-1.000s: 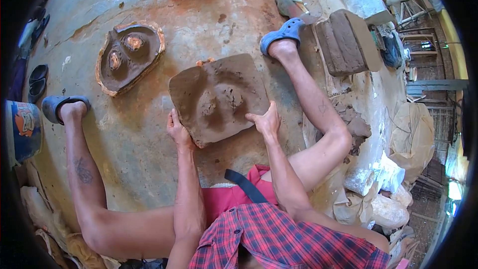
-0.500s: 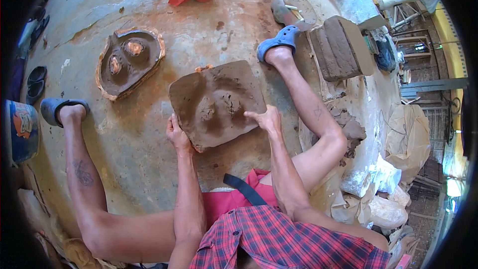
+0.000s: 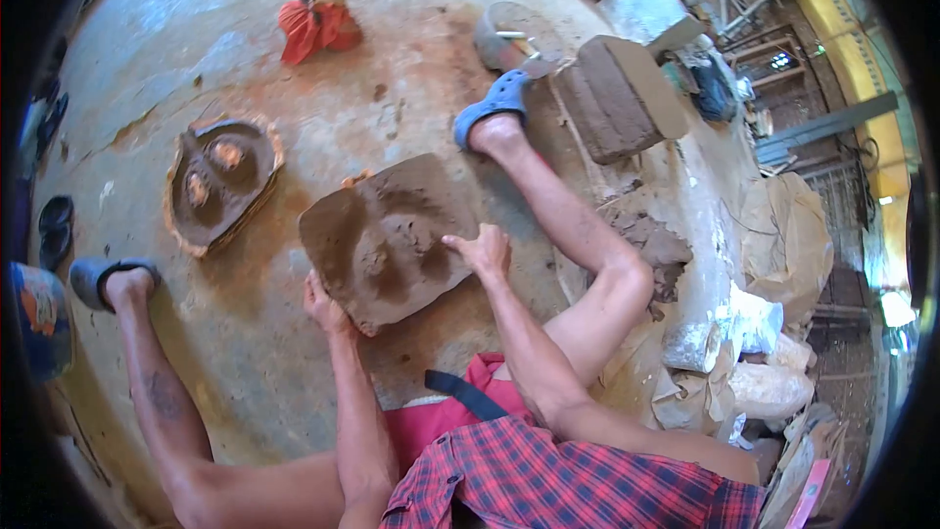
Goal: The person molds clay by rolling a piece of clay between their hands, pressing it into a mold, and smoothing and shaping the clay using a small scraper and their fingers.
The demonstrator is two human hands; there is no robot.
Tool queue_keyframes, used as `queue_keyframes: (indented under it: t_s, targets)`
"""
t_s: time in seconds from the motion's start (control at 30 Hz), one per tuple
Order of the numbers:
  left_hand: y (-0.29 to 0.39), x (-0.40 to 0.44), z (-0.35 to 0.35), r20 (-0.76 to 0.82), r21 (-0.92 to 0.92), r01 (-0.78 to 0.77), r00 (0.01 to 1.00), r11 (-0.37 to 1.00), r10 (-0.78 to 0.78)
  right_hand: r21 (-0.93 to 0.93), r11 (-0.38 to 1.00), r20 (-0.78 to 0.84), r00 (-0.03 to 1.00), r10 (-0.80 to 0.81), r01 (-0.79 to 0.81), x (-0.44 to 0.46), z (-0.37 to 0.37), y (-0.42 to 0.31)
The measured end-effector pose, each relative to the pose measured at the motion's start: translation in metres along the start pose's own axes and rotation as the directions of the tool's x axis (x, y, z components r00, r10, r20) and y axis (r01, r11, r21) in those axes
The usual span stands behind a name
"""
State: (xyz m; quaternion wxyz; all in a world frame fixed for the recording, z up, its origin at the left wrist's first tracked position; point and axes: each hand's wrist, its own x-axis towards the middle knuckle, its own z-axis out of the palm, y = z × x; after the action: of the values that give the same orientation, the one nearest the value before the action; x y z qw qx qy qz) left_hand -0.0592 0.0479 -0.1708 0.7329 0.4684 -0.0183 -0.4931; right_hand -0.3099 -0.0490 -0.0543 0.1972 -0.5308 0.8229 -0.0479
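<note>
A brown slab of wet clay (image 3: pixel 343 235) lies over a form on the floor, with two raised bumps and hollows around them. A bit of orange rim shows at its far edge; the rest of what lies under it is hidden. My left hand (image 3: pixel 326 306) holds the slab's near left edge, fingers closed against its side. At the right edge is my right hand (image 3: pixel 486 251), its thumb laid over the clay's top and its fingers partly hidden along the side. To the left sits an orange-rimmed mould (image 3: pixel 276 159) lined with clay, with two orange knobs showing through.
A red cloth bundle (image 3: pixel 318 27) sits far ahead. Beyond my right foot are a bowl (image 3: pixel 497 39) holding pale sticks and a large clay block (image 3: pixel 617 98). Loose clay lumps (image 3: pixel 651 250) lie by my right knee, paper sacks (image 3: pixel 783 235) further right. A blue bucket (image 3: pixel 41 323) stands left.
The whole view has shifted, so the slab, mould and floor things appear further left and mostly lower. Both hands keep their hold at the slab's edges.
</note>
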Motion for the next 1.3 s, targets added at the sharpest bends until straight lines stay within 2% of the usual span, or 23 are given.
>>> queue_keyframes:
  t_s: [0.1, 0.17, 0.27, 0.3, 0.47, 0.53, 0.7, 0.77, 0.83, 0.9, 1.07, 1.13, 1.2, 1.3]
  targets:
    - [0.004, 0.001, 0.005, -0.012, -0.076, 0.006, 1.000, 0.997, -0.007, 0.070, 0.995, 0.025, 0.997, -0.075, 0.073, 0.005, -0.004, 0.000]
    - [0.011, -0.007, 0.015, -0.019, -0.058, 0.012, 1.000, 0.998, -0.013, 0.025, 0.994, -0.059, 0.993, -0.104, 0.105, 0.005, 0.001, -0.005]
    - [0.004, 0.003, 0.009, -0.028, -0.024, -0.019, 0.999, 1.000, 0.018, -0.015, 0.998, -0.055, 0.997, -0.058, 0.057, 0.007, 0.005, -0.010]
    - [0.000, 0.002, 0.001, -0.031, -0.015, -0.033, 0.999, 0.999, 0.033, -0.019, 0.999, -0.018, 0.999, -0.028, 0.027, 0.007, 0.002, -0.012]
    - [0.011, -0.005, 0.015, -0.114, 0.042, -0.047, 0.992, 0.998, 0.051, 0.075, 0.995, 0.091, 0.993, -0.071, 0.064, 0.015, -0.002, -0.016]
    - [0.011, -0.006, 0.012, -0.087, 0.045, -0.053, 0.995, 0.998, 0.057, -0.017, 1.000, -0.020, 1.000, 0.019, -0.020, 0.007, -0.002, -0.026]
    - [0.004, -0.002, 0.011, -0.064, -0.025, -0.059, 0.996, 0.998, 0.057, -0.052, 0.998, -0.005, 1.000, 0.025, -0.025, 0.005, -0.011, -0.035]
    - [0.007, 0.002, 0.013, -0.081, -0.050, -0.045, 0.996, 0.998, 0.041, 0.020, 0.997, -0.192, 0.979, -0.069, 0.074, 0.003, -0.003, -0.035]
    - [-0.005, 0.006, 0.001, -0.106, 0.069, -0.113, 0.987, 0.991, 0.120, 0.000, 0.998, -0.130, 0.989, -0.067, 0.068, 0.016, 0.005, -0.038]
    - [-0.009, 0.010, -0.002, -0.097, 0.045, -0.111, 0.989, 0.993, 0.115, -0.037, 0.999, -0.082, 0.996, -0.043, 0.040, 0.021, 0.008, -0.040]
    - [0.002, 0.004, 0.013, -0.086, 0.070, -0.135, 0.986, 0.988, 0.140, 0.000, 0.998, -0.156, 0.986, -0.059, 0.059, 0.016, 0.003, -0.045]
    - [-0.001, 0.003, 0.006, -0.141, 0.202, -0.107, 0.980, 0.974, 0.137, 0.009, 0.996, -0.147, 0.986, -0.082, 0.084, 0.014, 0.002, -0.056]
    - [-0.002, 0.003, 0.002, -0.167, 0.160, -0.132, 0.973, 0.978, 0.159, -0.028, 1.000, -0.099, 0.995, -0.015, 0.012, 0.013, -0.002, -0.068]
    - [-0.006, 0.001, 0.008, -0.139, 0.028, -0.088, 0.986, 0.996, 0.091, -0.051, 0.999, -0.087, 0.996, -0.007, 0.002, 0.016, -0.001, -0.065]
